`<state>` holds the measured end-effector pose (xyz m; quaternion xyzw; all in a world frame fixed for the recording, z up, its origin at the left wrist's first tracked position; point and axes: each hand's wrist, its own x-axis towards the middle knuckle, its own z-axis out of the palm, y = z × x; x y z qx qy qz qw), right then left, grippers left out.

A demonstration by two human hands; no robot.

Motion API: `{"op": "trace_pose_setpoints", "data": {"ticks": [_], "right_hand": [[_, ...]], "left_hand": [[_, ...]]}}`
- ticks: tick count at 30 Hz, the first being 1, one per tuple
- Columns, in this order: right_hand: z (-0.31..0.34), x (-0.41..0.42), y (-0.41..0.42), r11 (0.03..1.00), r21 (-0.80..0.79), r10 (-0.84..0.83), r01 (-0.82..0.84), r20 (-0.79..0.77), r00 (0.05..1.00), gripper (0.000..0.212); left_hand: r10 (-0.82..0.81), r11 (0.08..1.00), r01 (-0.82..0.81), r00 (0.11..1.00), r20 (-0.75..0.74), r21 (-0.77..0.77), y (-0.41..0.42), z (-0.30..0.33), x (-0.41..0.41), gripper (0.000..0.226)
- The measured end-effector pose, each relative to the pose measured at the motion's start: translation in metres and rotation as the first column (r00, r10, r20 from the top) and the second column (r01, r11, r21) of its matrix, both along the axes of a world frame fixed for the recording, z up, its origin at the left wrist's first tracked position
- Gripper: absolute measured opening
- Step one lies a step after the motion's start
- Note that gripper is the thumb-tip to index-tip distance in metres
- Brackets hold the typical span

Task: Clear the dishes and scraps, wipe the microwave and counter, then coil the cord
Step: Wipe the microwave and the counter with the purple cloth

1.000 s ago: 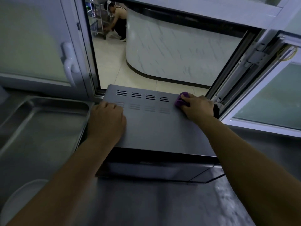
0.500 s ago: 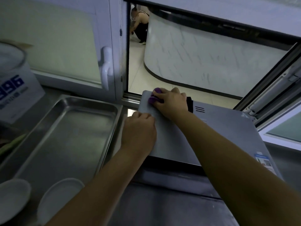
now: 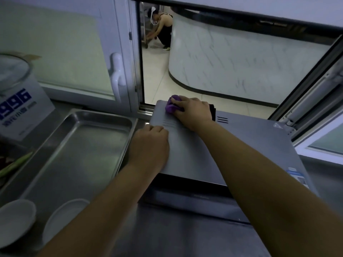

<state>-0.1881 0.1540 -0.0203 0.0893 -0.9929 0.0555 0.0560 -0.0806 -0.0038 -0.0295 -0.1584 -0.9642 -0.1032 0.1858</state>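
Up at the back-left corner of the microwave (image 3: 219,151) lid, right by the open window, wiping away with a purple cloth (image 3: 171,106). Right hand (image 3: 193,112) pressing down on that bunched rag, fingers curled over it, probably so it's not slipping off the back edge. Left hand (image 3: 150,145) resting knuckles-up on the lid's left edge, fingers folded down over the side, gripping nothing loose; looking like it's just bracing the box so it's not sliding around on the counter (image 3: 176,236) while scrubbing. Sitting right beside the microwave on the left, a big steel tray (image 3: 74,145) with two white bowls (image 3: 61,217) at its near end, so dishes seemingly not fully cleared yet. Also lurking at the far left: a white bucket (image 3: 20,97) with blue lettering and some green scraps (image 3: 14,164). Not spotting the cord anywhere, so guessing coiling is coming later, after the counter wipe.
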Motion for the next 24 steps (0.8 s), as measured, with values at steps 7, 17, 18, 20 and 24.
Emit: {"op": "trace_pose_setpoints", "data": {"ticks": [7,17,18,20,24], "right_hand": [[0.004,0.042,0.111,0.989,-0.023,-0.145,0.145,0.022,0.989,0.044],[0.0,0.096,0.258,0.919,-0.207,-0.334,0.337,0.05,0.941,0.046],[-0.002,0.097,0.265,0.902,-0.287,-0.318,0.323,0.066,0.946,0.046],[-0.002,0.097,0.271,0.878,-0.386,-0.269,0.284,0.093,0.959,0.046],[-0.008,0.101,0.279,0.806,-0.549,-0.221,0.221,0.068,0.973,0.045]], "left_hand": [[-0.061,0.998,0.061,0.998,-0.019,0.011,0.072,0.012,0.01,0.015],[-0.358,0.932,0.352,0.931,0.066,0.089,0.221,0.003,0.043,0.027],[-0.372,0.926,0.364,0.925,0.081,0.094,0.233,0.002,0.046,0.028],[-0.38,0.924,0.373,0.918,0.11,0.083,0.253,-0.002,0.052,0.029],[-0.317,0.948,0.316,0.94,0.124,0.024,0.276,-0.01,0.062,0.029]]}}
